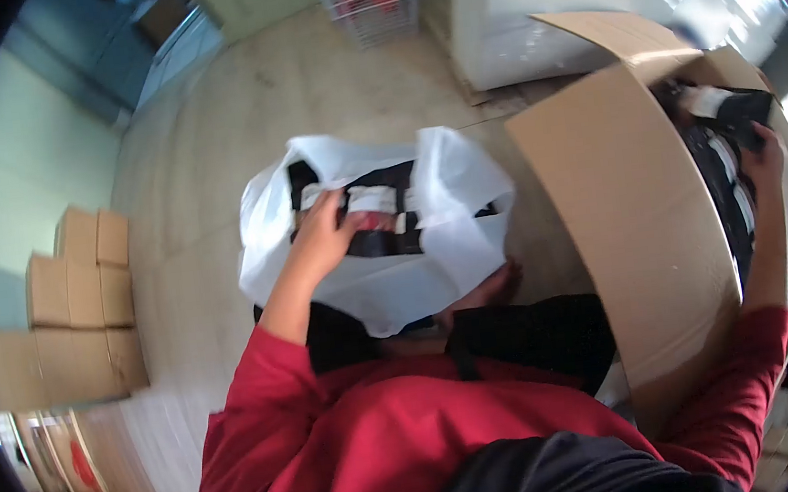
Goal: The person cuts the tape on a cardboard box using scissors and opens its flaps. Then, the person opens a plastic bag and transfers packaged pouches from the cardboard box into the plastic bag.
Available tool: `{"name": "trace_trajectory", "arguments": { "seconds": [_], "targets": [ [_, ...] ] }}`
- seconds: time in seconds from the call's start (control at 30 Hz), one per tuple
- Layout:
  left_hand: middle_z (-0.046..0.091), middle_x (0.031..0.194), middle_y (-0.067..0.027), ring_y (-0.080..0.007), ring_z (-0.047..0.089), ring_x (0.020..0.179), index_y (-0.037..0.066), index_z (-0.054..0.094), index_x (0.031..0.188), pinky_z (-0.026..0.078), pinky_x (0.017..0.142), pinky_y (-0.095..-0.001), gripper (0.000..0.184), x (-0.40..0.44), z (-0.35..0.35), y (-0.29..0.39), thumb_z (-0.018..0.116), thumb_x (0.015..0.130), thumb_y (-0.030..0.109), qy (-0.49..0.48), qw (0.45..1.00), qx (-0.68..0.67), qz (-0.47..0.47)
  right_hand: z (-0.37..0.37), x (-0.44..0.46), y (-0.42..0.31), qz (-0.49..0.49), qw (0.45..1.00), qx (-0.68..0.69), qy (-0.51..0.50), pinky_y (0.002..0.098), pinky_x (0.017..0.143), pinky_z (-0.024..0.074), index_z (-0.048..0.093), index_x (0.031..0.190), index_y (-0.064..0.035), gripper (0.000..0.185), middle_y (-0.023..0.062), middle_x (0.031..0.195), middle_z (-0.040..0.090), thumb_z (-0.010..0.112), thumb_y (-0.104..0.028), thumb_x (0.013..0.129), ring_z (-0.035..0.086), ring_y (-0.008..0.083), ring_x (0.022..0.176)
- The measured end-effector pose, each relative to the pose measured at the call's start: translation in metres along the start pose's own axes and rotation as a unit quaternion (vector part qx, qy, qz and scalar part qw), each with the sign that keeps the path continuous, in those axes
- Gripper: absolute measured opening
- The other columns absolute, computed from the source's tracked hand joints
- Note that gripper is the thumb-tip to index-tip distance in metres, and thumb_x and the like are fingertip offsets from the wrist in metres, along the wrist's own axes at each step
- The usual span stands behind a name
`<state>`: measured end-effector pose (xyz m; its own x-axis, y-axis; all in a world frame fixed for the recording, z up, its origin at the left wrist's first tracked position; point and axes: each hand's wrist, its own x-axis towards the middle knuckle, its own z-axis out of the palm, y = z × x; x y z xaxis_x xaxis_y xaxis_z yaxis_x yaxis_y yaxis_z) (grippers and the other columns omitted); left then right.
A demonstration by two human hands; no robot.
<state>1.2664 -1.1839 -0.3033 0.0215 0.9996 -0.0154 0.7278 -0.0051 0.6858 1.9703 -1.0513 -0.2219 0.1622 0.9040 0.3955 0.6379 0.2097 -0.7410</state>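
Observation:
A white plastic bag (370,292) stands open on the floor before me, holding several black packets (372,202) with white labels. My left hand (324,234) reaches into its mouth, thumb and fingers apart, resting on or just above the packets. At the right, my right hand (765,159) grips the end of a black packet (713,103) with a white band, at the top of a large open cardboard box (619,193). More black packets (718,173) lie inside that box, beneath the right hand. Part of the right hand's fingers is hidden behind the packet.
Small brown cartons (84,307) are stacked by the left wall. A white wire basket (375,3) stands at the far side, beside a large white appliance-like block (533,10). One raised box flap (616,30) sticks out toward it. My bare foot (499,285) is beside the bag.

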Motion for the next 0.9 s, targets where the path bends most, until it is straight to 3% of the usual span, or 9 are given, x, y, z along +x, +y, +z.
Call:
{"name": "trace_trajectory", "arguments": {
  "seconds": [0.03,0.2,0.27,0.37,0.53,0.67,0.73,0.8,0.9],
  "targets": [
    [0.045,0.116,-0.0193,-0.0289,0.047,0.1,-0.001,0.038,0.118,0.037,0.084,-0.0321,0.049,0.004,0.003,-0.009,0.055,0.079,0.024,0.0,0.998,0.052,0.017,-0.005,0.016,-0.019,0.191,0.916,0.343,0.083,0.0292,0.078,0.0443,0.052,0.095,-0.0025,0.025,0.0091,0.094,0.056,0.058,-0.008,0.071,0.055,0.0192,0.086],
    [0.051,0.11,-0.0168,-0.0259,0.053,0.093,0.007,0.043,0.118,0.041,0.078,-0.0315,0.043,0.041,0.003,-0.05,0.053,0.081,0.026,-0.101,0.993,0.06,0.004,0.005,-0.005,-0.193,-0.139,0.972,0.187,0.037,0.0418,0.076,0.0428,0.054,0.096,0.0065,0.025,0.0215,0.1,0.053,0.049,-0.011,0.079,0.052,0.0333,0.085],
    [0.052,0.109,-0.016,-0.0248,0.052,0.098,0.009,0.04,0.121,0.039,0.081,-0.0308,0.047,0.062,-0.008,-0.049,0.052,0.081,0.03,-0.197,0.978,0.048,-0.045,0.058,-0.036,-0.323,0.179,0.933,0.081,0.301,0.0398,0.077,0.0435,0.051,0.099,0.009,0.032,0.0213,0.098,0.053,0.052,-0.011,0.075,0.053,0.0315,0.085],
    [0.047,0.117,-0.0142,-0.0228,0.046,0.105,0.012,0.033,0.126,0.035,0.087,-0.0304,0.05,0.093,-0.012,-0.038,0.049,0.082,0.032,-0.06,0.992,-0.114,0.008,0.071,-0.055,-0.353,-0.15,0.972,0.182,-0.02,0.037,0.079,0.0435,0.045,0.106,0.0098,0.041,0.0213,0.102,0.051,0.054,-0.01,0.071,0.052,0.0294,0.085],
    [0.032,0.129,-0.0155,-0.0257,0.035,0.117,0.01,0.021,0.131,0.029,0.094,-0.0331,0.056,0.082,-0.027,-0.031,0.042,0.085,0.034,0.035,0.963,-0.267,-0.028,0.189,-0.065,-0.389,-0.024,0.901,0.348,-0.257,0.0316,0.083,0.0417,0.044,0.111,0.0038,0.045,0.0153,0.104,0.052,0.053,-0.009,0.069,0.053,0.0214,0.092],
    [0.034,0.127,-0.0102,-0.0208,0.034,0.117,0.003,0.024,0.129,0.027,0.096,-0.0314,0.073,0.006,-0.053,-0.035,0.031,0.081,0.057,-0.069,0.733,-0.666,0.122,0.29,-0.078,-0.408,-0.127,0.878,0.23,-0.401,0.0222,0.055,0.0345,0.045,0.068,-0.004,0.015,-0.0013,0.063,0.042,0.059,-0.006,0.062,0.045,0.0077,0.06],
    [0.038,0.124,-0.0114,-0.0198,0.036,0.115,0.001,0.029,0.126,0.028,0.094,-0.0301,0.089,-0.001,-0.042,-0.058,0.045,0.069,0.066,-0.073,0.802,-0.548,0.226,0.333,-0.087,-0.405,-0.137,0.841,0.185,-0.489,0.0213,0.051,0.0277,0.039,0.062,-0.0065,0.021,-0.0052,0.06,0.031,0.06,-0.008,0.065,0.033,0.0034,0.057],
    [0.042,0.121,-0.0119,-0.02,0.038,0.113,0.0,0.031,0.124,0.029,0.094,-0.0304,0.083,-0.003,-0.021,-0.091,0.063,0.066,0.05,-0.17,0.829,-0.523,0.099,0.37,-0.095,-0.391,-0.06,0.807,0.183,-0.558,0.0204,0.052,0.0269,0.036,0.061,-0.0077,0.024,-0.0061,0.06,0.031,0.06,-0.008,0.064,0.034,0.0029,0.058],
    [0.051,0.109,-0.0106,-0.0189,0.046,0.103,0.001,0.04,0.117,0.035,0.088,-0.0305,0.054,-0.004,0.013,-0.067,0.065,0.071,0.016,-0.023,0.951,-0.307,-0.004,0.412,-0.123,-0.369,-0.097,0.826,-0.006,-0.556,0.0247,0.053,0.0314,0.038,0.066,-0.0023,0.019,-0.0012,0.058,0.036,0.057,-0.007,0.067,0.035,0.0076,0.059]
  ]
}}
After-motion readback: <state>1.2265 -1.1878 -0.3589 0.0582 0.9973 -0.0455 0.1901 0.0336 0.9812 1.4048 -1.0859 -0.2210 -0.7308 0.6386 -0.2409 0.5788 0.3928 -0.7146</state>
